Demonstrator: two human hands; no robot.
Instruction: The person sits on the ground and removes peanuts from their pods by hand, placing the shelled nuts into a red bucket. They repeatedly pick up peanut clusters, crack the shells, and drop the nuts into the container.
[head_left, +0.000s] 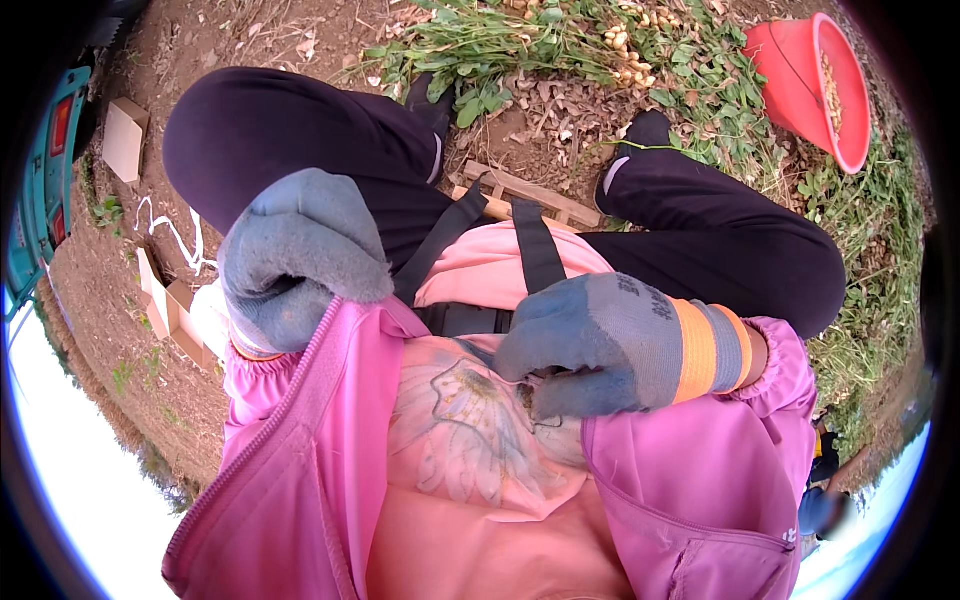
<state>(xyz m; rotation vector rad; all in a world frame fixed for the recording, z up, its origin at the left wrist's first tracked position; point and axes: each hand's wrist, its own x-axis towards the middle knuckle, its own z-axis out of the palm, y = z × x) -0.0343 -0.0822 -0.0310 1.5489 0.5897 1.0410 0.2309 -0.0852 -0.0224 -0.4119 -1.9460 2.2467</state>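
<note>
My left hand (300, 259), in a grey-blue coated work glove, is closed on the zipped front edge of a pink-purple jacket (322, 375) and holds it up and outward. My right hand (592, 345), in a matching glove with an orange-striped cuff, rests with curled fingers against the front of a pink flower-print shirt (480, 435). The jacket's other front edge runs up beneath that hand. Whether its fingers pinch cloth or something small cannot be seen. Black straps (536, 244) and a dark waist band lie just beyond the hands, over pink cloth at my lap.
Pulled peanut plants (517, 37) lie beyond my feet. A red bucket (780, 67) tilts at the upper right, peanuts inside. A wooden slatted piece (532, 195) sits between my legs. Open cardboard boxes (124, 139), white strips and a teal vehicle (56, 165) are at left; another person (825, 480) is at lower right.
</note>
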